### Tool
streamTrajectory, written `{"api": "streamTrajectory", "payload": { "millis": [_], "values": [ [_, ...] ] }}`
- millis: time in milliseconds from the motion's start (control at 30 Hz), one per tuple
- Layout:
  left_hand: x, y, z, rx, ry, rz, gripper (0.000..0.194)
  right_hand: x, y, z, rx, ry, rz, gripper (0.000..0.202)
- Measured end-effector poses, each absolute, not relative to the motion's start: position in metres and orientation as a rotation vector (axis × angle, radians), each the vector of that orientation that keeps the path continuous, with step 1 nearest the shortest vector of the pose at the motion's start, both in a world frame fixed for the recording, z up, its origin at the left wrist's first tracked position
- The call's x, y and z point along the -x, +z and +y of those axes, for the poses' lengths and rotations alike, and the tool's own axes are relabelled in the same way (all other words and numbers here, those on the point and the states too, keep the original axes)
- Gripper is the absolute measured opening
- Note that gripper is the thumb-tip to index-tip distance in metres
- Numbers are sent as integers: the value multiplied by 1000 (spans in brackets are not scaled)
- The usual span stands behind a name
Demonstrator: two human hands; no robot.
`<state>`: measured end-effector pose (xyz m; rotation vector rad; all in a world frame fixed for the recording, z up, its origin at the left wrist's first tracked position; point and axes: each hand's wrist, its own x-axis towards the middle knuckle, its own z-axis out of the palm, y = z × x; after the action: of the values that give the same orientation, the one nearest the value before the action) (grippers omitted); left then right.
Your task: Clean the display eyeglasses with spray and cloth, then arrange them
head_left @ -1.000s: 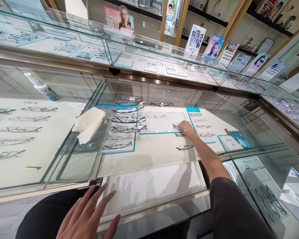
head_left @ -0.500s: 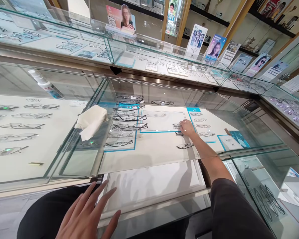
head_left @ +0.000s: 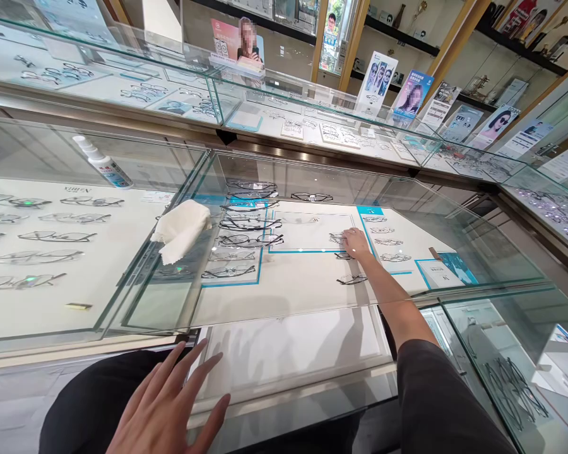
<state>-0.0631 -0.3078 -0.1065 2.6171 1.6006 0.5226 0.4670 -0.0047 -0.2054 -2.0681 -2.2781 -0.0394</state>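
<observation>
My right hand (head_left: 356, 243) reaches under the glass top of the display case, its fingers closed at the right end of a pair of eyeglasses (head_left: 337, 238) on the white base. Part of that frame is hidden by the fingers. Just nearer to me lie a dark-framed pair (head_left: 352, 279) and another, partly covered. At the lower left, my left hand (head_left: 163, 397) holds nothing, fingers spread, above the front of a white drawer or tray (head_left: 293, 353). A column of eyeglasses (head_left: 250, 240) lies left of my right hand, and a further column (head_left: 389, 242) to its right.
On the glass top rest a cream cleaning cloth (head_left: 182, 228) and a white spray bottle (head_left: 105, 165). Glass edges and panes surround my right forearm. Beyond stands another glass counter (head_left: 284, 101) with eyeglasses and upright advertising cards (head_left: 377, 82). Folded frames (head_left: 514, 391) lie at the lower right.
The whole view has shifted slightly, so things on the left appear farther right. My right hand stays at the same eyeglasses, and my left hand remains spread in nearly the same place.
</observation>
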Motion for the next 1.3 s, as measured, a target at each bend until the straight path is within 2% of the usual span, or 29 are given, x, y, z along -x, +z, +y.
{"api": "streamTrajectory", "payload": {
  "millis": [133,567,700,800,933,1000,1300],
  "values": [
    [64,-106,-307,-2621,518,1599,62,-468,-205,-5,2065,-65,-2256,22],
    [63,-104,-309,-2550,493,1639,60,-487,-196,-6,2001,-28,-2319,18],
    [64,-105,-310,-2547,520,1646,61,-492,-192,-5,2011,-28,-2326,10],
    [64,-104,-311,-2537,518,1651,60,-496,-191,-4,2015,-18,-2339,20],
    [63,-102,-310,-2543,513,1636,60,-496,-190,-6,2006,20,-2361,7],
    [63,-101,-310,-2556,512,1627,61,-493,-189,-7,2009,29,-2356,13],
    [61,-99,-309,-2568,514,1607,61,-486,-186,-8,2023,27,-2328,17]
  ]
}}
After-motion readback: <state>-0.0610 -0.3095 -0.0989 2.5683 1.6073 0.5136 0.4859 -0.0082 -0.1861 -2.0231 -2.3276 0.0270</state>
